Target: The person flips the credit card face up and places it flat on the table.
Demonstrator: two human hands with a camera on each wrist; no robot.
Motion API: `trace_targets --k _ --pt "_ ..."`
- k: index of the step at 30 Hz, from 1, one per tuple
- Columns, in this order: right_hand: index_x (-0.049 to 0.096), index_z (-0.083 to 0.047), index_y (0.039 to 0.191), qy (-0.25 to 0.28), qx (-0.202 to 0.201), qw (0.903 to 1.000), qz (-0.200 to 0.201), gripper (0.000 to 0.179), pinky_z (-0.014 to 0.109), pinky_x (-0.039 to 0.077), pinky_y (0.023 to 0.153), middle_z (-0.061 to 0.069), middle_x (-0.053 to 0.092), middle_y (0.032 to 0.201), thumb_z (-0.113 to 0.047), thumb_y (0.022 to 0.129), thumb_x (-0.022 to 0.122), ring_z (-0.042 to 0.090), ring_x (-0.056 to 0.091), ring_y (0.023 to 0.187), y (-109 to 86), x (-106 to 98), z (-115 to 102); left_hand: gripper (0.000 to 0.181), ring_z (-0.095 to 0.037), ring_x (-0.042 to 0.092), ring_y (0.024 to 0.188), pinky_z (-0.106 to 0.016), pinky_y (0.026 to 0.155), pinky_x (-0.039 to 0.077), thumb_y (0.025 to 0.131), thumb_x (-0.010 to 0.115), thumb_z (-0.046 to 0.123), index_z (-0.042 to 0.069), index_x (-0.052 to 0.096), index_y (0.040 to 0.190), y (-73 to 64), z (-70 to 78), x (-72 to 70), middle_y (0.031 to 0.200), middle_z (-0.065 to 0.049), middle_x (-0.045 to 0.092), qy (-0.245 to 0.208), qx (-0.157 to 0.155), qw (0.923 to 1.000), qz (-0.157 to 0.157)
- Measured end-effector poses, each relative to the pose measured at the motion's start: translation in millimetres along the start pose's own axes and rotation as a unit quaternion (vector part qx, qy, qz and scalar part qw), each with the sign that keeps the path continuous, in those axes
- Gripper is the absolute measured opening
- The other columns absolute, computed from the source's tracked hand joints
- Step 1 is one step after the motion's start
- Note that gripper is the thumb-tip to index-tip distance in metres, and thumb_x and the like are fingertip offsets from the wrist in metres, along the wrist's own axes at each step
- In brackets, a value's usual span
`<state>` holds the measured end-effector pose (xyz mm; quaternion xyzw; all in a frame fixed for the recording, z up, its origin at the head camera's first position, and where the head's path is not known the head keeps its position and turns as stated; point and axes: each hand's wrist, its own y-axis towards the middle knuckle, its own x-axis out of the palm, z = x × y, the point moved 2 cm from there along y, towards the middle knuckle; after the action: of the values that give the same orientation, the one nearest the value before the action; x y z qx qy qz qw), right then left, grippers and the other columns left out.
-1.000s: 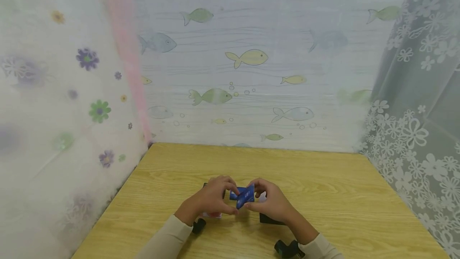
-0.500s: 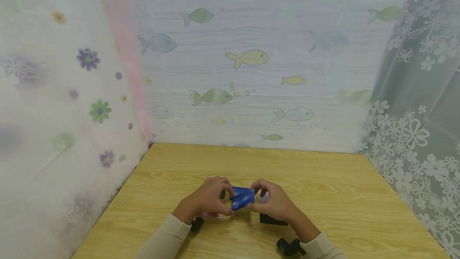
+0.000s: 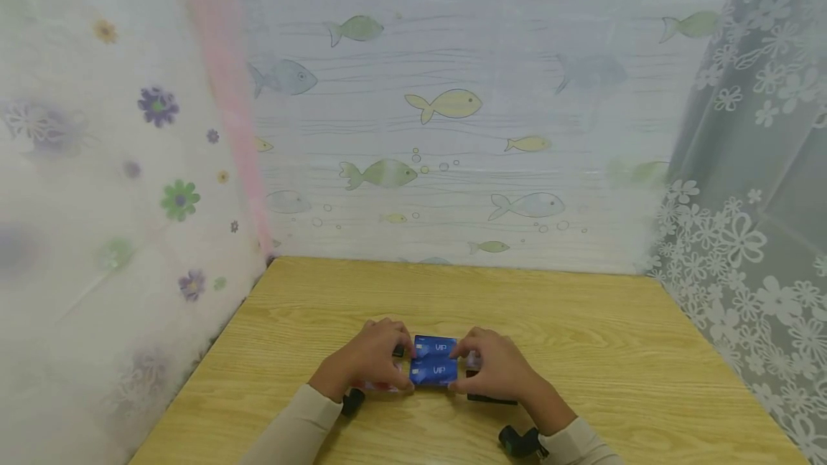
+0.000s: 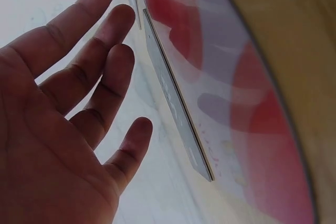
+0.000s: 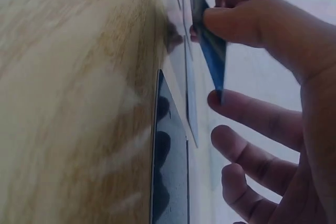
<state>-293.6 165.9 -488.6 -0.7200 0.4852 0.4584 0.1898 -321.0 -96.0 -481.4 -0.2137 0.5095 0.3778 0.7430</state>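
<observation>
A blue card marked VIP [image 3: 434,373] is held level between both hands in the head view. My left hand [image 3: 367,356] pinches its left edge with thumb and index finger, while my right hand [image 3: 500,364] does the same at the right edge. Just behind it shows a second blue VIP card [image 3: 436,345], partly overlapped by the held one. In the right wrist view the right thumb [image 5: 231,22] presses the held card [image 5: 212,51] edge-on, above other flat cards. The left wrist view shows the other left fingers [image 4: 118,69] spread loosely.
A red-patterned glossy card [image 4: 257,114] lies beneath the left hand, a thin card [image 4: 176,98] over it. Under the right hand are a dark flat card [image 3: 492,400] and a pale one [image 3: 474,359]. Wood-grain table [image 3: 549,314]; fish-patterned curtain [image 3: 452,185] behind.
The held card has turned from steeply tilted to level and square, its VIP face now readable. My left fingers have shifted to its left edge; the second blue card shows more fully behind.
</observation>
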Motion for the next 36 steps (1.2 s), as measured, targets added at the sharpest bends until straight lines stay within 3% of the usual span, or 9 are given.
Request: trace_targets --k 13,28,36 --pt "0.081 -0.035 0.104 -0.048 -0.002 0.9986 -0.021 0.046 0.033 0.035 0.074 -0.015 0.061 0.093 -0.063 0.068 0.088 0.007 0.048 0.081 -1.9 1.5 -0.7 0.038 -0.007 0.051 0.102 -0.042 0.101 0.038 0.066 0.094 0.053 0.031 0.076 0.091 -1.4 -0.4 1.0 0.107 0.017 0.063 -0.004 -0.015 0.9998 -0.015" --pt "0.081 -0.036 0.105 -0.049 -0.007 0.9979 -0.041 0.046 0.036 0.036 0.073 -0.019 0.063 0.092 -0.063 0.069 0.089 0.003 0.050 0.074 -0.4 2.5 1.9 0.040 -0.007 0.051 0.100 -0.043 0.098 0.035 0.063 0.096 0.056 0.033 0.076 0.089 -2.3 -0.1 1.7 0.107 0.018 0.065 0.006 -0.005 1.0000 -0.005" --pt "0.081 -0.035 0.104 -0.045 -0.009 0.9982 -0.039 0.047 0.038 0.040 0.074 -0.019 0.064 0.094 -0.063 0.068 0.090 0.002 0.055 0.079 -0.1 2.7 2.0 0.038 -0.009 0.049 0.098 -0.045 0.097 0.034 0.061 0.096 0.056 0.035 0.078 0.087 -1.9 -0.4 2.0 0.103 0.020 0.064 0.010 -0.022 0.9997 -0.006"
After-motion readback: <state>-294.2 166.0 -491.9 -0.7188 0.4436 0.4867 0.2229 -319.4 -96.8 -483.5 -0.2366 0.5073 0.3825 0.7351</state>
